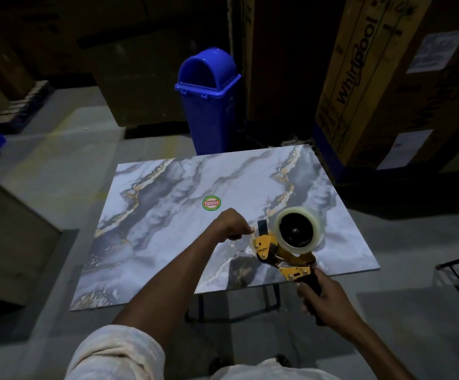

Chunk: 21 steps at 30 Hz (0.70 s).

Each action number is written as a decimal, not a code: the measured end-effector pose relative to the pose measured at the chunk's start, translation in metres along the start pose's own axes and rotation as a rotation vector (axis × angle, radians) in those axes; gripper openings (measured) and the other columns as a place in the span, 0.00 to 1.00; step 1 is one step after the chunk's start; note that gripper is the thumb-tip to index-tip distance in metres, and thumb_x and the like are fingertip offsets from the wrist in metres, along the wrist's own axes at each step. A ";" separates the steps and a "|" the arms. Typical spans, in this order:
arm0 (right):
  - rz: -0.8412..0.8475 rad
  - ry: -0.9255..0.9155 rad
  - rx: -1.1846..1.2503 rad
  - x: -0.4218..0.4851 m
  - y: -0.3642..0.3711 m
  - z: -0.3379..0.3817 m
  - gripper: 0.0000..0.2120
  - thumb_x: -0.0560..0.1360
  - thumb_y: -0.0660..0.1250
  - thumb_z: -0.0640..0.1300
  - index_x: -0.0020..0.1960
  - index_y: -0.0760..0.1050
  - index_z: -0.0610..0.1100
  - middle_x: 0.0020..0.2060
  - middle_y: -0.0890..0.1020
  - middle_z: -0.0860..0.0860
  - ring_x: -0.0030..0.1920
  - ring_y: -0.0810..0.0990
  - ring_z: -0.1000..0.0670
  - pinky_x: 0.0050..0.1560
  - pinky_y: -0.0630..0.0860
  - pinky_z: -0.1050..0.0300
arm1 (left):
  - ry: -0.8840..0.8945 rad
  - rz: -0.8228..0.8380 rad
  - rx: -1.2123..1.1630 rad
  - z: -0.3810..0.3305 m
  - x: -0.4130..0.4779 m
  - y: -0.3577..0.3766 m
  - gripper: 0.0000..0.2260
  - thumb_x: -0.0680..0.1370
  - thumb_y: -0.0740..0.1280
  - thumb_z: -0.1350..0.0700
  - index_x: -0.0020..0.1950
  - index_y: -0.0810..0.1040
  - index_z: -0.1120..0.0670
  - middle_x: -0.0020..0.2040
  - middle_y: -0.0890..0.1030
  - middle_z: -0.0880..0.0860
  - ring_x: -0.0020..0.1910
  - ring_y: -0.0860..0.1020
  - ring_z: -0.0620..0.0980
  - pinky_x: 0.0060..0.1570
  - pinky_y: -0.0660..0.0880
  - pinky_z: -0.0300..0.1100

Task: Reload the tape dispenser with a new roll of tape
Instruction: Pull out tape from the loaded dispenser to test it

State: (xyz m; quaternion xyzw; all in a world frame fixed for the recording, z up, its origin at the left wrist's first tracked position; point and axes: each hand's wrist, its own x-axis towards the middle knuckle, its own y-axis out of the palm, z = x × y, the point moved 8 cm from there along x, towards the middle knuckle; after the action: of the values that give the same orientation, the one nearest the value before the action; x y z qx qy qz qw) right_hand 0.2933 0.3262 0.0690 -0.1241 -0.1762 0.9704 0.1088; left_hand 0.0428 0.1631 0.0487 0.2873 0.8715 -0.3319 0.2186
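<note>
Marble table (168, 242) — Patelsa sticker (211, 203), tape dispenser (274, 248), Whirlpool carton (359, 78) behind.

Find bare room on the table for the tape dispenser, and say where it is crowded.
Free: the table left of the sticker, and its far strip before the bin. Crowded: near right corner, around the tape dispenser, left hand and right hand.

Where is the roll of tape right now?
In the head view, the tape roll is mounted on the yellow dispenser, right of centre above the marble table; the right hand holds its handle, the left hand is at its front.
</note>
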 end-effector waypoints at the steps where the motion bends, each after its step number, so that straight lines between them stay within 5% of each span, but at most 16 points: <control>1: -0.035 -0.032 -0.035 -0.003 0.000 0.000 0.08 0.79 0.68 0.41 0.54 0.76 0.53 0.36 0.84 0.56 0.33 0.82 0.56 0.31 0.76 0.65 | 0.031 -0.018 -0.001 -0.001 0.000 0.000 0.15 0.71 0.79 0.56 0.43 0.83 0.68 0.34 0.81 0.59 0.33 0.79 0.53 0.39 0.75 0.44; 3: -0.111 -0.072 -0.077 -0.010 -0.001 0.000 0.15 0.77 0.70 0.41 0.58 0.75 0.58 0.42 0.84 0.66 0.42 0.82 0.65 0.38 0.73 0.73 | 0.097 -0.038 -0.053 -0.004 -0.003 0.000 0.12 0.70 0.80 0.59 0.46 0.86 0.67 0.37 0.84 0.62 0.30 0.80 0.50 0.37 0.78 0.41; 7: -0.158 -0.048 -0.152 -0.018 0.002 -0.030 0.24 0.75 0.73 0.39 0.65 0.71 0.57 0.51 0.83 0.64 0.51 0.79 0.69 0.48 0.75 0.73 | 0.221 -0.021 -0.100 -0.012 -0.011 0.005 0.06 0.71 0.80 0.62 0.43 0.88 0.64 0.37 0.85 0.62 0.29 0.79 0.49 0.32 0.77 0.38; 10: -0.115 0.043 -0.147 -0.022 0.008 -0.058 0.22 0.75 0.72 0.41 0.66 0.73 0.53 0.49 0.85 0.56 0.48 0.84 0.58 0.48 0.82 0.52 | 0.263 0.025 -0.013 -0.014 -0.010 0.019 0.02 0.72 0.78 0.64 0.40 0.87 0.60 0.35 0.84 0.61 0.30 0.79 0.49 0.34 0.78 0.44; 13: -0.152 0.089 -0.178 -0.032 0.011 -0.071 0.22 0.74 0.72 0.42 0.66 0.73 0.51 0.52 0.84 0.53 0.50 0.80 0.63 0.49 0.76 0.63 | 0.270 0.012 0.009 -0.007 -0.009 0.038 0.02 0.73 0.77 0.65 0.41 0.87 0.62 0.34 0.83 0.62 0.29 0.78 0.47 0.32 0.74 0.42; 16: -0.213 0.179 -0.170 -0.045 0.013 -0.091 0.29 0.73 0.73 0.38 0.72 0.70 0.47 0.53 0.82 0.51 0.55 0.81 0.51 0.54 0.77 0.52 | 0.276 -0.017 -0.025 0.003 -0.003 0.057 0.08 0.71 0.81 0.61 0.41 0.86 0.65 0.33 0.82 0.58 0.28 0.76 0.44 0.30 0.73 0.38; 21: -0.217 0.323 -0.283 -0.056 0.029 -0.136 0.16 0.63 0.70 0.51 0.45 0.83 0.41 0.31 0.83 0.44 0.35 0.84 0.42 0.38 0.71 0.59 | 0.374 0.021 0.099 0.011 0.006 0.095 0.06 0.71 0.80 0.60 0.40 0.88 0.62 0.36 0.86 0.58 0.31 0.78 0.40 0.35 0.75 0.41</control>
State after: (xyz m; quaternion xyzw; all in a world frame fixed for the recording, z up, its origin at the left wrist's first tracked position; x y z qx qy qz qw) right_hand 0.3796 0.3283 -0.0531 -0.2722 -0.3031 0.8861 0.2209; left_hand 0.1019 0.2162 -0.0052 0.3634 0.8764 -0.3131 0.0419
